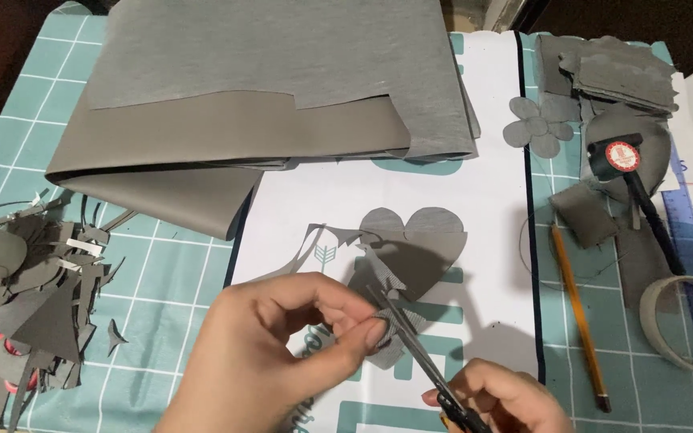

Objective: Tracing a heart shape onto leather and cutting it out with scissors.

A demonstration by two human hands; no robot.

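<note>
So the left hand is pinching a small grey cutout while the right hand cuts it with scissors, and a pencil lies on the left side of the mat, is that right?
Not quite. In the head view the pencil lies on the right side of the mat, not the left. The rest holds: the left hand pinches the small grey cutout while the right hand cuts it with scissors.

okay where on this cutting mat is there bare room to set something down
Bare patches: the white sheet between the grey heart cutout and the folded grey sheets; the teal mat between the scrap pile and the left hand. Crowded: the right side, around the pencil, tape roll and grey flower cutout.
</note>
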